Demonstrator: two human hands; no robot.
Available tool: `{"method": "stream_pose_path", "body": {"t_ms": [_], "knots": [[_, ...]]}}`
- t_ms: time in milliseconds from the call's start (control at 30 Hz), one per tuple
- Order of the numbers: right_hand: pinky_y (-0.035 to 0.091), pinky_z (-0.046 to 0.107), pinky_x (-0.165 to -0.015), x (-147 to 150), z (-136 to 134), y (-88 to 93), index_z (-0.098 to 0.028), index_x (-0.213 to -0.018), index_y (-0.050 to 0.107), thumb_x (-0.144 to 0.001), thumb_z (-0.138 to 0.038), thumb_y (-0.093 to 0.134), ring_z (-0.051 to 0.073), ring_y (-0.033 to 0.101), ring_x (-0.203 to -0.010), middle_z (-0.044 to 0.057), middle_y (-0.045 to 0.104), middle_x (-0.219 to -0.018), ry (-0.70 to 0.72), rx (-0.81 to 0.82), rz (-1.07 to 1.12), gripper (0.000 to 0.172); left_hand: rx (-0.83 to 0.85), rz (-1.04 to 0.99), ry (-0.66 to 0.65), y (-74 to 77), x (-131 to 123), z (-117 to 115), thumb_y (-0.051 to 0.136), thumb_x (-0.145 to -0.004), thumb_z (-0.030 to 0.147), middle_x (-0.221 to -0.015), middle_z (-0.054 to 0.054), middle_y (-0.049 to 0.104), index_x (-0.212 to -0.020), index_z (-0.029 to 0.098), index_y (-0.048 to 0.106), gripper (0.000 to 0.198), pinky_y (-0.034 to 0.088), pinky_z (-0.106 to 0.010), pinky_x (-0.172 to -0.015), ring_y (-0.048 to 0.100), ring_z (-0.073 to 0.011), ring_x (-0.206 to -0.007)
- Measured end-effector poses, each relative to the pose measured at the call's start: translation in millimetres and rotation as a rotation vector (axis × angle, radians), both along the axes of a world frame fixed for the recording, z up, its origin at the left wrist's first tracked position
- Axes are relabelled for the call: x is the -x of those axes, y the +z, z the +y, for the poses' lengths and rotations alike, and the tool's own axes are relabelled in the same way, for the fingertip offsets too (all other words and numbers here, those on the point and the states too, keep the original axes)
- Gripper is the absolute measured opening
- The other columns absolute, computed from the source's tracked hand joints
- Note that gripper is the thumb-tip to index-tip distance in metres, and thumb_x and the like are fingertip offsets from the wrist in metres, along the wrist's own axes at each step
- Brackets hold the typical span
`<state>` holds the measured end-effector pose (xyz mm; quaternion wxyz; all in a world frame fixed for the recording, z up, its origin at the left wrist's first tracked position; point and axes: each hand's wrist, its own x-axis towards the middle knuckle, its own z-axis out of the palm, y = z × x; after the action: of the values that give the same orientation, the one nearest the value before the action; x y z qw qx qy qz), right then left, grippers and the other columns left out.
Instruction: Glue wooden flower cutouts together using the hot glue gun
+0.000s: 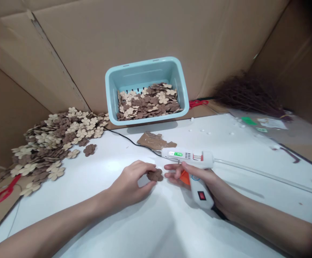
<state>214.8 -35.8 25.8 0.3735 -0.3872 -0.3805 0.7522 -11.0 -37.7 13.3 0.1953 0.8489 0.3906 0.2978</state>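
Between the thumb and fingers of my left hand (133,182) is a brown flower cutout (156,175), held just above or against the white tabletop. My right hand (209,179) grips a white glue gun (202,195) by its handle, with some fingers stretched forward past the orange trigger (185,177). The gun lies sideways, its nozzle pointing left above the flower. A green light glows on its body, and a long clear glue stick (252,173) sticks out of its back end. A torn piece of brown cardboard (153,141) lies just beyond the nozzle.
A light blue basket (147,122) of brown and cream flower cutouts stands at the back. More cutouts form a pile (56,138) at left, near red-handled scissors (5,193). Dark dried twigs (249,95) lie back right. A black cord (123,135) crosses the table; cardboard walls (145,32) surround it.
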Motion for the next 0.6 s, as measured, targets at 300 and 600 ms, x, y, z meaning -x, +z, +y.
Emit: {"method": "stream_pose_path", "body": {"t_ms": [300,600], "knots": [[0.023,0.042,-0.113,3.1,-3.7,0.8,-0.016,-0.064,0.068,-0.082,-0.046,0.062,0.027,0.047,-0.124,0.009,0.065,-0.103,0.021,0.032,0.010,0.036,-0.024,-0.043,0.059,-2.0,-3.5,-3.5,0.064,-0.079,0.013,-0.096,-0.005,0.070,-0.096,0.017,0.064,0.018,0.052,-0.028,-0.079,0.065,-0.0156,-0.087],[0.024,0.044,-0.113,2.9,-3.7,2.1,-0.016,-0.063,0.068,-0.081,-0.048,0.063,0.028,0.045,-0.125,0.008,0.065,-0.095,0.038,0.046,0.031,0.037,-0.097,-0.038,0.084,-8.4,-7.8,-4.8,0.064,-0.079,0.013,-0.092,-0.005,0.067,-0.093,0.018,0.065,0.015,0.053,-0.029,-0.078,0.063,-0.0152,-0.085]]}}
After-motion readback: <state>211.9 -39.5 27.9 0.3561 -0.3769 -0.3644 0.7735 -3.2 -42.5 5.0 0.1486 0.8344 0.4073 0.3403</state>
